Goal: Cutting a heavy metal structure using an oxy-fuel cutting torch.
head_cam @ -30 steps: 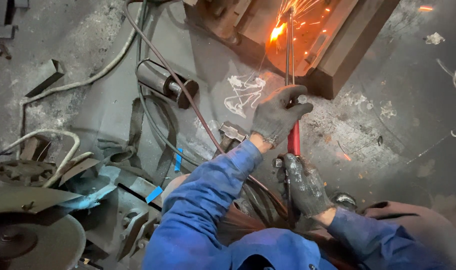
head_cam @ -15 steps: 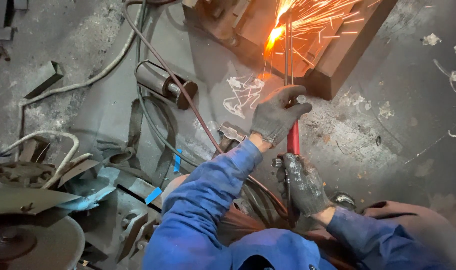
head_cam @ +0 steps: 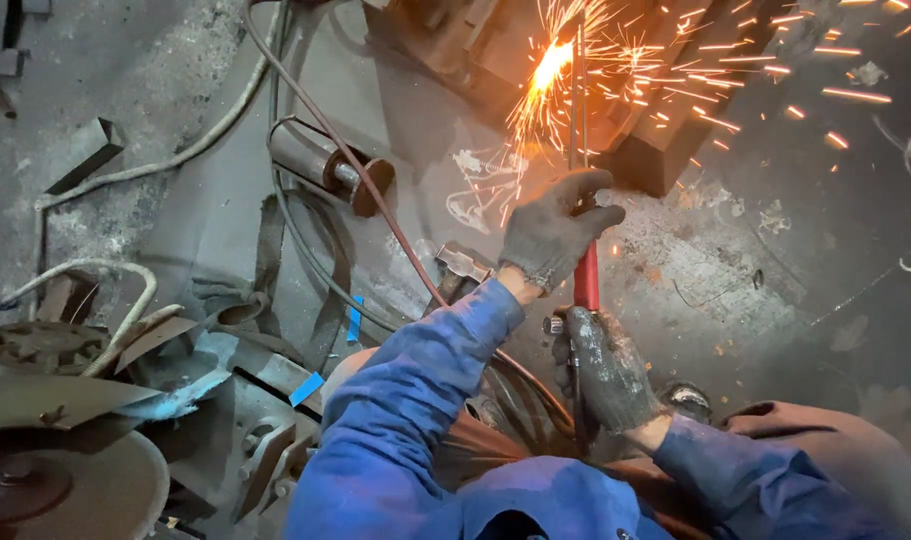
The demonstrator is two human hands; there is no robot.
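My left hand [head_cam: 556,232], in a grey glove, has its fingers curled tight around the thin cutting torch [head_cam: 582,170] at about one o'clock from centre, while my right hand [head_cam: 606,368], gloved too, is clamped on the torch's red grip lower down at about five o'clock. The torch runs nearly straight toward twelve o'clock, and its tip meets the dark steel block [head_cam: 666,150], where orange sparks [head_cam: 556,70] spray out. At ten o'clock of my left hand a short metal cylinder [head_cam: 331,165] lies among hoses [head_cam: 306,250] on the grimy floor.
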